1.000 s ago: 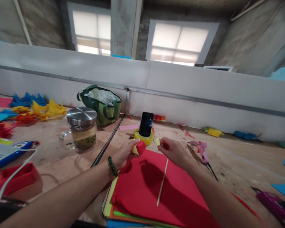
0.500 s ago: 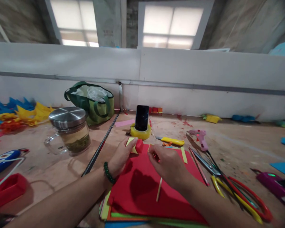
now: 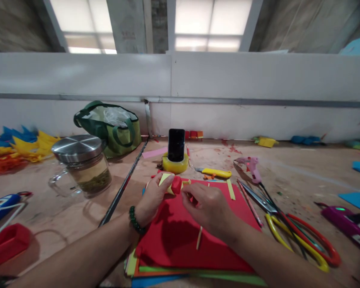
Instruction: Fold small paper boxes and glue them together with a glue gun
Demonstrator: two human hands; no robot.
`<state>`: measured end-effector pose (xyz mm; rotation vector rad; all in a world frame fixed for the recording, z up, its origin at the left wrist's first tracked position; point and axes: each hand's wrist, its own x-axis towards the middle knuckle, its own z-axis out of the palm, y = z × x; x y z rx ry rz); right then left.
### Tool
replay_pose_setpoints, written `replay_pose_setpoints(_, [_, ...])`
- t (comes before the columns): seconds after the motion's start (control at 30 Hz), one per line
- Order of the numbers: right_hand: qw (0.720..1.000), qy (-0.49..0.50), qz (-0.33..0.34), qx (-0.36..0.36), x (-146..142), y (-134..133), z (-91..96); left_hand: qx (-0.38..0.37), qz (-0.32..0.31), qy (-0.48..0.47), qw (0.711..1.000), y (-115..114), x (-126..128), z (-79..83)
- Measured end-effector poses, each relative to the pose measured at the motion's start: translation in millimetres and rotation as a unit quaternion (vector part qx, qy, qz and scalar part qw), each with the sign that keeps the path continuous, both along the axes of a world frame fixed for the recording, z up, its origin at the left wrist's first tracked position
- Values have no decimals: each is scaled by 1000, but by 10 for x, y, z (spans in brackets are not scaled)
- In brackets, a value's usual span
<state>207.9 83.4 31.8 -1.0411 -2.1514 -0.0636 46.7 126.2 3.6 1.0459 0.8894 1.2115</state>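
Observation:
Between the thumb and fingers of my left hand (image 3: 152, 196) is a small red-and-yellow craft piece (image 3: 176, 185), with a red block-like part and pointed yellow parts. My right hand (image 3: 208, 206) is closed in a pinch just right of it, on a small yellow strip (image 3: 186, 182) that reaches to the red part; whether the two touch I cannot tell. Both hands are above a stack of coloured sheets, the top one a red sheet (image 3: 168, 252). On that sheet lie a thin stick (image 3: 199, 238) and a pale yellow strip (image 3: 231, 189).
A phone (image 3: 176, 146) stands in a yellow tape roll (image 3: 175, 164). On the right are a utility knife (image 3: 216, 173), a pink glue gun (image 3: 253, 168), a pencil (image 3: 249, 203) and large scissors (image 3: 291, 236). A glass tea mug (image 3: 91, 176) and a green bag (image 3: 123, 140) stand left.
My right hand has moved left with the yellow strip, up close to the red part of the craft piece. My left hand keeps its hold. The camera view has shifted slightly.

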Motion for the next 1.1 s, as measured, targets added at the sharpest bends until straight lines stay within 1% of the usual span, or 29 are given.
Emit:
replay_pose_setpoints(0.23, [1000, -3, 5, 26, -10, 29, -33, 5, 2, 11, 1000, -11, 3, 10])
replay_pose_setpoints(0.4, [1000, 0, 13, 25, -12, 37, -45, -4, -1, 9, 1000, -10, 1, 14])
replay_pose_setpoints(0.6, [999, -24, 9, 24, -9, 50, -53, -17, -18, 3, 1000, -24, 2, 29])
replay_pose_setpoints(0.7, [999, -33, 11, 25, -14, 37, -34, -24, -25, -6, 999, -31, -1, 32])
replay_pose_setpoints(0.8, [999, -25, 24, 27, 8, 2, 23, -30, -32, -29, 999, -36, -10, 38])
replay_pose_setpoints(0.9, [999, 16, 39, 27, 75, -4, 104, -55, -36, -56, 996, -46, -18, 63])
replay_pose_setpoints(1.0, [997, 60, 17, 35, 150, 41, 171, -102, -50, -100, 989, -58, -19, 101])
replay_pose_setpoints(1.1, [998, 64, 6, 28, 190, 75, 197, -138, -78, -133, 978, -68, -20, 120])
